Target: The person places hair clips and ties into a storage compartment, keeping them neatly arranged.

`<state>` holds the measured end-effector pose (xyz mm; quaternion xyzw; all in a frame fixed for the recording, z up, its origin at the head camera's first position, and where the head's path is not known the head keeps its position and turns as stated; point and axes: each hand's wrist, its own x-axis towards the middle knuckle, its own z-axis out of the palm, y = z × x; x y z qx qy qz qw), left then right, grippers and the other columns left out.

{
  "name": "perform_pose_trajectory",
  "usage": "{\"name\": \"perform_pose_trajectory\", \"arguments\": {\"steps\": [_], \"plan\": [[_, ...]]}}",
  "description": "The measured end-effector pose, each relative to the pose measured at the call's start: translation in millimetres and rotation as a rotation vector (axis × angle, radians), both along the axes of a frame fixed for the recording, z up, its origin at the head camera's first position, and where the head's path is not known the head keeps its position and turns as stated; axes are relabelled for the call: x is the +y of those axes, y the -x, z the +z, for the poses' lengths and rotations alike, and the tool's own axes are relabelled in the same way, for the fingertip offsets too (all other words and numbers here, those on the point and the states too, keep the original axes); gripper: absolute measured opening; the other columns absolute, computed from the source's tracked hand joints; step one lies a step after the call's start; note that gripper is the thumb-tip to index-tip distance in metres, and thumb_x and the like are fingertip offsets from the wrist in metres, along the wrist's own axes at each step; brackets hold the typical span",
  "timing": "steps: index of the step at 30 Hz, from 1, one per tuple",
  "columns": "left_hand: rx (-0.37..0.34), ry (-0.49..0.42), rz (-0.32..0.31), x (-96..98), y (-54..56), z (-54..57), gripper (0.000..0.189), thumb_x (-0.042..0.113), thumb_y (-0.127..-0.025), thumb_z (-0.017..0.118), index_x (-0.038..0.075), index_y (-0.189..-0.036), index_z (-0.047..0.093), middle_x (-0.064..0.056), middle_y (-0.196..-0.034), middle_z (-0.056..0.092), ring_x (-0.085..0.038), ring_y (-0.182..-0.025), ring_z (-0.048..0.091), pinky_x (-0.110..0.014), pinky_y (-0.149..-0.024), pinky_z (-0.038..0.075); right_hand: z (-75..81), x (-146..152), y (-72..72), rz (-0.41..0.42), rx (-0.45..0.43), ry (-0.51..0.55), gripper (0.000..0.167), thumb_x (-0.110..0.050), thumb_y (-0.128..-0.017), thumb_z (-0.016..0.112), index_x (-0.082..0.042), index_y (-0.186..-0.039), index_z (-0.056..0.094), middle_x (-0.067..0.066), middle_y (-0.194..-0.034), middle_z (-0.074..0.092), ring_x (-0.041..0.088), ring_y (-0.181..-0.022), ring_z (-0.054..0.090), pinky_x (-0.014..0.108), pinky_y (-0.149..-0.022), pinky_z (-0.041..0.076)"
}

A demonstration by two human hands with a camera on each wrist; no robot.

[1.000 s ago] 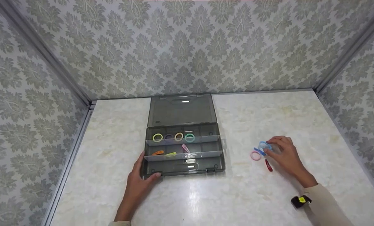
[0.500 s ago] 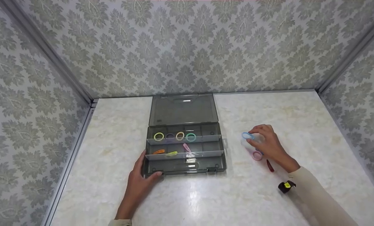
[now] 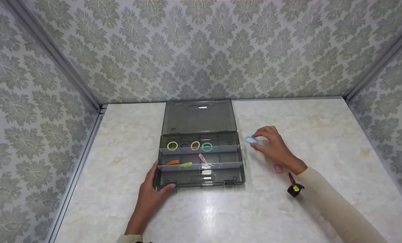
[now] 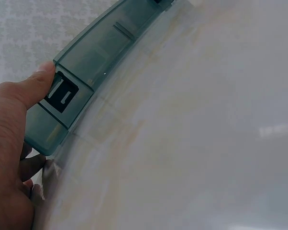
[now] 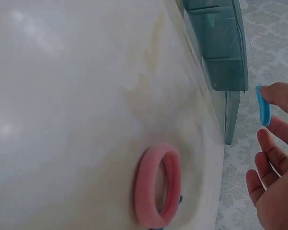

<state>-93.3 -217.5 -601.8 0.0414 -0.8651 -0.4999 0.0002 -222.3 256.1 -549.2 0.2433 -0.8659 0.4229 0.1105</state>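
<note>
My right hand (image 3: 275, 145) pinches a light blue hair tie (image 5: 264, 109) between thumb and finger, just right of a grey see-through divided box (image 3: 187, 176). The box lies with its lid (image 3: 201, 118) folded back. My left hand (image 3: 149, 199) grips its front left corner, thumb on the front edge by a latch (image 4: 61, 92). In the back row are yellow, purple, peach and teal (image 3: 203, 147) hair ties. The middle row holds orange (image 3: 172, 162), yellow (image 3: 186, 164) and pink (image 3: 202, 158) snap clips. A pink hair tie (image 5: 146, 191) lies on the table, under the right forearm's side.
A red snap clip (image 3: 291, 178) lies near the right wrist, partly covered by the black wrist camera (image 3: 294, 191). A bit of something blue (image 5: 181, 199) peeks from behind the pink hair tie. Patterned walls (image 3: 201, 50) enclose the marbled table (image 3: 120, 141) at back and sides.
My right hand has lifted the light blue hair tie from the small group on the right and carried it left to beside the box. My left hand keeps its hold on the corner.
</note>
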Motion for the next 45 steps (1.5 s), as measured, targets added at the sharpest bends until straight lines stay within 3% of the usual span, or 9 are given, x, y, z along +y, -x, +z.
{"name": "perform_pose_trajectory", "arguments": {"steps": [8, 18, 36, 41, 45], "plan": [[-0.001, -0.001, -0.005, -0.6, -0.2, -0.8, 0.116, 0.055, -0.088, 0.092, 0.023, -0.177, 0.024, -0.012, -0.180, 0.030, -0.033, -0.167, 0.027, -0.054, -0.137, 0.024, 1.3, -23, 11.8, 0.059, 0.049, -0.001, 0.021, -0.006, -0.092, 0.091, -0.001, -0.109, 0.080, 0.017, -0.117, 0.067, 0.036, -0.111, 0.050, 0.049, -0.095, 0.044], [0.049, -0.008, -0.017, 0.5, -1.7, 0.4, 0.114, 0.051, -0.089, 0.092, 0.021, -0.177, 0.026, -0.014, -0.179, 0.031, -0.034, -0.167, 0.027, -0.055, -0.137, 0.023, 8.9, -49, 19.4, 0.097, -0.008, -0.040, 0.019, -0.009, -0.094, 0.090, -0.004, -0.110, 0.080, 0.016, -0.121, 0.066, 0.036, -0.115, 0.051, 0.056, -0.100, 0.048], [0.053, -0.012, -0.024, -1.2, 1.6, -0.7, 0.114, 0.052, -0.089, 0.091, 0.022, -0.177, 0.025, -0.013, -0.180, 0.030, -0.033, -0.167, 0.026, -0.053, -0.138, 0.022, 14.0, -85, 36.6, 0.149, -0.102, -0.119, 0.023, -0.015, -0.096, 0.089, -0.006, -0.116, 0.083, 0.010, -0.114, 0.067, 0.029, -0.109, 0.052, 0.049, -0.095, 0.050], [0.040, -0.015, -0.022, -1.1, 1.0, -0.6, 0.115, 0.050, -0.089, 0.092, 0.021, -0.177, 0.024, -0.012, -0.180, 0.030, -0.032, -0.168, 0.026, -0.053, -0.138, 0.021, 18.1, -95, 40.2, 0.124, -0.170, -0.191, 0.024, -0.019, -0.096, 0.090, -0.006, -0.116, 0.084, 0.010, -0.112, 0.066, 0.028, -0.108, 0.049, 0.046, -0.094, 0.047], [0.023, -0.015, -0.017, -0.8, -0.6, -1.8, 0.116, 0.052, -0.088, 0.093, 0.023, -0.177, 0.023, -0.011, -0.180, 0.030, -0.032, -0.168, 0.025, -0.053, -0.138, 0.022, 17.7, -103, 42.8, 0.108, -0.174, -0.274, 0.027, -0.022, -0.094, 0.091, -0.005, -0.115, 0.086, 0.009, -0.105, 0.064, 0.027, -0.102, 0.046, 0.043, -0.089, 0.043]]}}
